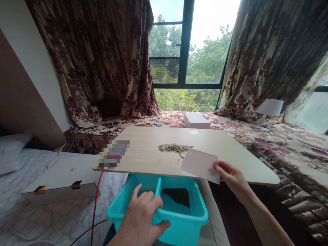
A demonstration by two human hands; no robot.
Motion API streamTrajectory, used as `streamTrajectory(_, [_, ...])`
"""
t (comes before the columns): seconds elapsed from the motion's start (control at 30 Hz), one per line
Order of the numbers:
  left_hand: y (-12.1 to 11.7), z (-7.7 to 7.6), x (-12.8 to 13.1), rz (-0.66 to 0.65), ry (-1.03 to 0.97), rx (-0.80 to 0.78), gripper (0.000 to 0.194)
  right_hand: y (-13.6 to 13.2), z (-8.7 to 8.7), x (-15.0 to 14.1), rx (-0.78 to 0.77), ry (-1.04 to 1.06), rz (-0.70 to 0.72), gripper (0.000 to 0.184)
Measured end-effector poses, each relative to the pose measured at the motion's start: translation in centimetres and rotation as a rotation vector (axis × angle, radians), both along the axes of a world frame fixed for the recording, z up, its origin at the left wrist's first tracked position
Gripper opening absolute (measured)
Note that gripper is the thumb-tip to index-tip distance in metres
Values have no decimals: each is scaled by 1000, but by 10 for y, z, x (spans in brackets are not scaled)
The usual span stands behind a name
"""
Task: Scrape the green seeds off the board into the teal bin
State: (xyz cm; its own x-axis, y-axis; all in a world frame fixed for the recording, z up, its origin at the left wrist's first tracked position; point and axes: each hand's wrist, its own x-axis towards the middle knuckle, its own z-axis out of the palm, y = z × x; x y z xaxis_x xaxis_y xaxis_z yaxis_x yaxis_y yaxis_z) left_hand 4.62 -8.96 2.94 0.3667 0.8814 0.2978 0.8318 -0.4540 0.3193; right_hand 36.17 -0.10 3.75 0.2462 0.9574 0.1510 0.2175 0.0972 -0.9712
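Below the table's near edge, the left hand [143, 218] grips the rim of a turquoise bin [179, 218] holding dark seeds; the right hand [232, 177] pinches a white card [198, 164] just beside the seed pile [174, 148] on the wooden table [230, 150]

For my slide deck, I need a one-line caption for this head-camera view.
Right hand holds a white card beside seeds on a wooden board; left hand grips a turquoise bin.
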Motion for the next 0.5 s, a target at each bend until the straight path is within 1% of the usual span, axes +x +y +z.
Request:
streamTrajectory(0.1, [0,-1,-1,1,-3,-5,28,3,7,-3,56,-43,-103,38])
streamTrajectory(0.2, [1,-1,-1,-1,-1,-15,28,7,10,-6,72,-105,-151,37])
streamTrajectory(0.33, [1,-1,-2,3,-6,-21,27,10,8,-10,62,-110,-169,36])
streamTrajectory(0.5, [5,-6,-8,-26,-5,-48,25,16,9,-18,52,-81,-118,33])
